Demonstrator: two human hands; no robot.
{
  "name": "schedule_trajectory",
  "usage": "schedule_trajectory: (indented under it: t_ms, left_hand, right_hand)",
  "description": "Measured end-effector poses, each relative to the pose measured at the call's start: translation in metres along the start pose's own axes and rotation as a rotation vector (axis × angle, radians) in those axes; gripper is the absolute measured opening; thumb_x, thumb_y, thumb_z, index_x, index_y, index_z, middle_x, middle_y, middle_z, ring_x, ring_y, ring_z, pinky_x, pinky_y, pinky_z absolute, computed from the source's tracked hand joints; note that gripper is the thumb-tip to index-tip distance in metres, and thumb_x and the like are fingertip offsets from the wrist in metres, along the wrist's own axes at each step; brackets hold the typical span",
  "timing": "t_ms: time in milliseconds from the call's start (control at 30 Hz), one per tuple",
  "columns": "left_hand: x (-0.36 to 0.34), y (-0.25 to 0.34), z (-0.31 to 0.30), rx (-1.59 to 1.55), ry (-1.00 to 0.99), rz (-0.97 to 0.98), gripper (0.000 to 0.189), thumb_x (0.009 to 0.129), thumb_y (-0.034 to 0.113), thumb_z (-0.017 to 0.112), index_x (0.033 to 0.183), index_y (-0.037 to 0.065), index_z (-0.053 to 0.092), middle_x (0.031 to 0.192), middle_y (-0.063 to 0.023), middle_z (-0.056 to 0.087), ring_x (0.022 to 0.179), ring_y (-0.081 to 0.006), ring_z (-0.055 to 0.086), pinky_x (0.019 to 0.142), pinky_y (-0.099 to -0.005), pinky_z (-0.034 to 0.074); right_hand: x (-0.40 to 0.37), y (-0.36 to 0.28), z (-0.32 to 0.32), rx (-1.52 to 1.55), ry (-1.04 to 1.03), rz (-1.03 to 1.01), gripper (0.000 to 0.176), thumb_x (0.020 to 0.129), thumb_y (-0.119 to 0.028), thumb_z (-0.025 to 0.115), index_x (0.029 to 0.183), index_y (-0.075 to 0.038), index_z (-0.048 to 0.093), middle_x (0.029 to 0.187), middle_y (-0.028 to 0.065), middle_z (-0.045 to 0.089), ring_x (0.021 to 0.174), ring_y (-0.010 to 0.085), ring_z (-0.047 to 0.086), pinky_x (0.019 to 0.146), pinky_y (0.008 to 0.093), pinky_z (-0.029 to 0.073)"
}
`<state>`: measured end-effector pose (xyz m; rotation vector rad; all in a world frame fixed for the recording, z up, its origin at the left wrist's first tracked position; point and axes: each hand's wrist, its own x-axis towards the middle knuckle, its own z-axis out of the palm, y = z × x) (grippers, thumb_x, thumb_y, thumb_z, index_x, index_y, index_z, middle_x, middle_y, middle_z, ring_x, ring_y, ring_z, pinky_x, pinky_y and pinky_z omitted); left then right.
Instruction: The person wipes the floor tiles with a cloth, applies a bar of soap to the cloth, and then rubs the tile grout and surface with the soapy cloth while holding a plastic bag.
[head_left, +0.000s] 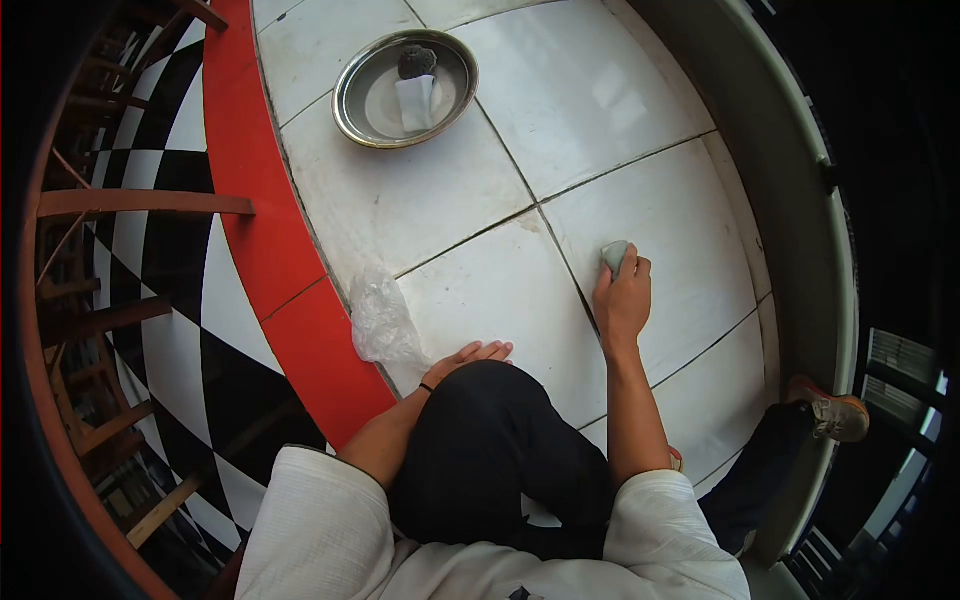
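My right hand [626,295] is closed around a small grey-green piece [615,254], perhaps a sponge or scrubber, and presses it on a white floor tile. Flat on the tiles beside my bent knee rests my left hand [480,354], its fingers stretched out and partly hidden by the knee. A crumpled clear plastic bag [380,318] lies just left of that hand. Farther ahead stands an oval metal basin [353,118]. Inside it are a dark scouring pad [417,62] and a white folded cloth or sponge [414,104].
A red border strip [262,255] edges the white tiles on the left, with black-and-white checkered floor [180,270] and wooden furniture legs [150,203] beyond. On the right runs a raised ledge [790,150]. A brown shoe [838,414] on a dark trouser leg rests there.
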<state>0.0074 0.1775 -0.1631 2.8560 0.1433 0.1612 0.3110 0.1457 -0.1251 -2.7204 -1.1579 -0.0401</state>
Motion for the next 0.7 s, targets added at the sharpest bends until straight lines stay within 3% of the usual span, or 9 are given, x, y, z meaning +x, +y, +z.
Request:
schedule_trajectory:
  t_ms: [67,167,233,300,400,500,633,667,700]
  left_hand:
    - [0.0,0.0,0.001,-0.107,-0.017,-0.03,0.046,0.098,0.022,0.048,0.141,0.006,0.05,0.156,-0.0154,0.042,0.145,-0.0243,0.04,0.119,-0.0413,0.032]
    - [-0.004,-0.004,0.022,-0.153,0.018,-0.019,0.047,0.098,0.021,0.048,0.143,0.007,0.049,0.157,-0.014,0.04,0.147,-0.0248,0.036,0.12,-0.0421,0.032]
    - [-0.004,-0.003,0.026,-0.176,-0.072,-0.031,0.049,0.099,0.022,0.045,0.146,0.01,0.045,0.16,-0.0122,0.034,0.149,-0.0247,0.03,0.121,-0.0429,0.03]
    - [-0.004,-0.004,0.029,-0.174,-0.118,-0.035,0.051,0.1,0.026,0.041,0.149,0.013,0.042,0.162,-0.0107,0.03,0.151,-0.024,0.025,0.122,-0.0419,0.027]
    - [-0.005,-0.001,0.041,-0.097,-0.072,-0.043,0.051,0.099,0.027,0.042,0.149,0.016,0.043,0.161,-0.0079,0.033,0.149,-0.0218,0.028,0.122,-0.0404,0.025]
    - [-0.006,0.002,0.05,0.021,0.056,-0.064,0.053,0.098,0.028,0.043,0.149,0.016,0.043,0.159,-0.0043,0.037,0.148,-0.0196,0.03,0.122,-0.0388,0.023]
    - [-0.007,0.006,0.057,0.036,0.067,-0.072,0.055,0.097,0.029,0.043,0.151,0.016,0.041,0.16,-0.0028,0.036,0.148,-0.019,0.029,0.123,-0.0404,0.019]
    - [-0.007,0.005,0.057,0.026,0.058,-0.073,0.056,0.097,0.029,0.043,0.151,0.016,0.04,0.16,-0.0026,0.036,0.149,-0.019,0.028,0.124,-0.041,0.018]
    - [-0.006,0.004,0.057,0.028,0.062,-0.074,0.056,0.097,0.029,0.043,0.151,0.016,0.04,0.16,-0.0026,0.036,0.149,-0.019,0.028,0.124,-0.041,0.018]
  right_hand:
    - [0.015,-0.008,0.002,-0.342,0.107,0.081,0.055,0.088,-0.022,0.073,0.133,0.003,0.052,0.121,0.0227,0.057,0.101,0.0351,0.062,0.083,0.0422,0.052]
    - [0.063,-0.083,-0.027,-0.034,0.218,-0.136,0.055,0.09,-0.027,0.073,0.132,0.003,0.053,0.123,0.0247,0.056,0.106,0.0354,0.061,0.088,0.0435,0.051]
    - [0.104,-0.156,-0.038,0.579,0.061,-0.242,0.052,0.09,-0.028,0.073,0.127,0.005,0.057,0.122,0.0246,0.057,0.105,0.0355,0.062,0.089,0.0433,0.051]
    - [0.148,-0.225,-0.03,0.836,-0.117,-0.274,0.052,0.089,-0.031,0.074,0.121,0.008,0.06,0.113,0.0239,0.062,0.102,0.0372,0.064,0.089,0.0446,0.052]
    - [0.206,-0.301,0.005,0.627,-0.448,-0.044,0.069,0.082,-0.036,0.078,0.122,0.016,0.055,0.127,0.0315,0.059,0.119,0.0404,0.061,0.101,0.0426,0.05]
    - [0.231,-0.325,0.061,0.411,-0.526,-0.042,0.073,0.082,-0.035,0.077,0.124,0.019,0.052,0.131,0.0342,0.057,0.124,0.0433,0.058,0.106,0.0424,0.049]
    - [0.196,-0.32,0.054,0.27,-0.176,-0.212,0.063,0.085,-0.038,0.074,0.118,0.013,0.057,0.117,0.0285,0.062,0.112,0.0408,0.064,0.095,0.0429,0.053]
    - [0.191,-0.316,0.062,0.167,-0.075,-0.313,0.06,0.086,-0.042,0.073,0.114,0.01,0.058,0.109,0.0242,0.063,0.106,0.0365,0.065,0.09,0.0423,0.054]
    - [0.187,-0.314,0.056,0.159,-0.147,-0.325,0.062,0.086,-0.044,0.072,0.115,0.01,0.058,0.111,0.0249,0.063,0.107,0.0374,0.065,0.092,0.0426,0.054]
